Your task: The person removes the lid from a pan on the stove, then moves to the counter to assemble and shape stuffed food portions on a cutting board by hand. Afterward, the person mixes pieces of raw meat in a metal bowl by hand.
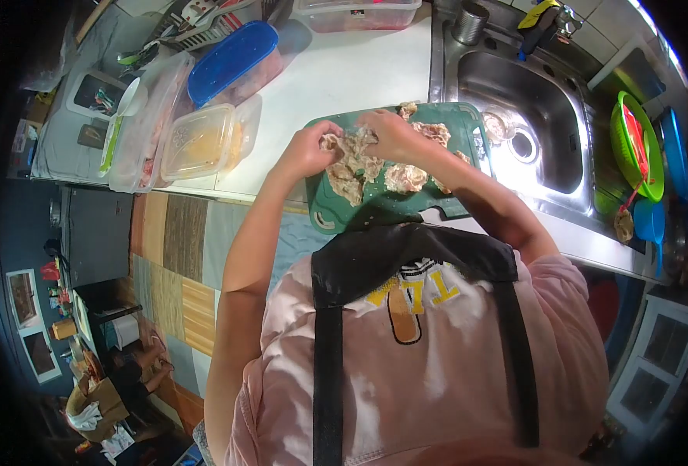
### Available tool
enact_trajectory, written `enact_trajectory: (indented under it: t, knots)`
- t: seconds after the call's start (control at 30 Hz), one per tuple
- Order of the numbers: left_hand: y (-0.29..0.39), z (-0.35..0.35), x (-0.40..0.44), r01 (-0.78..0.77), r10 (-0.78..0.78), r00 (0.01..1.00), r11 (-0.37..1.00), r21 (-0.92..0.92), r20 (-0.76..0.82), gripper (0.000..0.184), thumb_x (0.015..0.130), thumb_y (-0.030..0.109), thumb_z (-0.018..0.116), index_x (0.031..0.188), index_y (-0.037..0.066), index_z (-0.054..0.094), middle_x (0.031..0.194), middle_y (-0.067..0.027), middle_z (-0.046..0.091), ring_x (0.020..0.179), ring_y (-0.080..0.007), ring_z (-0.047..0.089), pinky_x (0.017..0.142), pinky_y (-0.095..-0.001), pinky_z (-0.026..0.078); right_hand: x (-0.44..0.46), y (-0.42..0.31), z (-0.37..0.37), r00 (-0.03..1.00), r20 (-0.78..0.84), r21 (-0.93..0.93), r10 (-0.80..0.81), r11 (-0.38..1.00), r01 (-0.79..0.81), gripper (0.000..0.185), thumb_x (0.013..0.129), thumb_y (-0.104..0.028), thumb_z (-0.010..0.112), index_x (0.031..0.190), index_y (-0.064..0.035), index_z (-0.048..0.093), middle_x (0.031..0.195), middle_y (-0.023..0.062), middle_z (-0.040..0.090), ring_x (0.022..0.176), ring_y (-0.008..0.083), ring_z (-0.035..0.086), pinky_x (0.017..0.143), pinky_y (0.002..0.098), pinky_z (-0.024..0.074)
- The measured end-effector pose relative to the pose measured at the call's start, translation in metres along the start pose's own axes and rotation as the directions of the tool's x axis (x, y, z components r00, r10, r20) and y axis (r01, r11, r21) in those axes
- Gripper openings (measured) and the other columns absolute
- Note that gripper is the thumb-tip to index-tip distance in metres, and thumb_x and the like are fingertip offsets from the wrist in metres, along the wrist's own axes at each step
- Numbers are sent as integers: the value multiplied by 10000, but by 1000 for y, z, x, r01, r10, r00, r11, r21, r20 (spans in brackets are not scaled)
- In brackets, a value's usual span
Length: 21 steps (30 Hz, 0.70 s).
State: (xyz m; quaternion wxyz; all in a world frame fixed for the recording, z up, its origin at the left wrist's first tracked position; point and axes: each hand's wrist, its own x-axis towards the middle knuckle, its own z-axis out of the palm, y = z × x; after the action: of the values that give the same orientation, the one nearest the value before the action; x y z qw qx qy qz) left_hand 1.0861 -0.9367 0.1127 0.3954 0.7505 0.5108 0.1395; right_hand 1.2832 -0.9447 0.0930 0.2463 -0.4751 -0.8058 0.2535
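Observation:
A green cutting board lies on the counter, partly over the sink's left edge. Pale, wet-looking pieces of raw meat are spread on it. My left hand grips the left edge of a large piece of raw meat with curled fingers. On the upper right side of that same piece, my right hand has its fingers bent into the meat; its fingertips are partly hidden. A smaller meat piece rests below my right wrist, and another lies behind the right forearm.
A steel sink is to the right, with a metal can at its back. Left of the board stand a blue-lidded container, a clear-lidded tub and a long plastic box. A green basin sits far right. Someone sits in the room at lower left.

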Motion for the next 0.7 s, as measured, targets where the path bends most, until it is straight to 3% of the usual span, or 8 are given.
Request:
enact_trajectory:
  t: [0.1,0.3,0.4,0.43,0.5,0.57,0.6,0.7]
  knots:
    - [0,1,1,-77,79,997,995,67,-19,317,641,-11,567,948,47,517,804,-61,575,775,-108,530,717,-238,415,5,-1,4,990,18,78,-143,987,141,392,616,-2,586,1002,-21,522,915,148,564,846,306,542,739,330,434]
    - [-9,2,-2,-247,245,969,967,-67,-28,255,660,-31,530,901,37,483,807,-59,556,759,-132,517,703,-239,411,-3,-9,0,996,-61,391,-59,917,79,400,596,-8,620,985,-47,533,888,145,574,836,295,557,726,342,439]
    - [-25,12,3,-192,168,975,967,-170,-143,228,671,-18,551,888,40,507,854,-68,556,721,-167,515,695,-242,413,-9,-11,-1,996,-78,265,-35,963,54,367,647,-107,642,999,-72,545,886,125,586,851,279,547,747,367,438]
    - [-29,14,6,-303,298,922,953,20,-248,207,674,2,573,870,50,529,885,-71,553,731,-187,513,696,-256,418,-8,-7,0,996,-80,267,-25,963,46,367,647,-107,642,999,-72,545,886,125,586,851,279,547,747,367,438]
    - [-31,14,7,-385,436,843,898,212,-316,186,676,22,595,853,59,552,916,-74,551,742,-208,511,698,-270,423,-1,7,2,975,175,-232,-135,957,174,338,699,-227,626,1010,-109,563,927,104,588,889,280,525,793,390,424]
    - [-19,6,0,-331,558,771,763,555,-307,167,674,71,627,837,93,596,965,-73,536,825,-240,494,724,-312,420,1,0,-26,977,-16,-225,-211,953,202,316,672,-157,648,970,-81,577,832,111,590,790,273,549,790,378,415]
    - [-18,5,-2,-296,490,836,782,548,-248,159,690,102,620,848,118,619,982,-66,521,908,-261,466,775,-345,400,2,6,-38,932,-133,-316,-338,906,283,302,677,-139,637,969,-84,587,832,116,595,804,277,554,803,380,419]
    - [-8,6,-13,-276,494,841,741,612,-219,159,713,119,603,869,130,625,1009,-68,511,920,-264,463,793,-351,391,-5,-3,-81,925,-252,-276,-284,937,213,274,674,-89,620,947,-68,607,827,128,598,787,296,568,766,397,455]
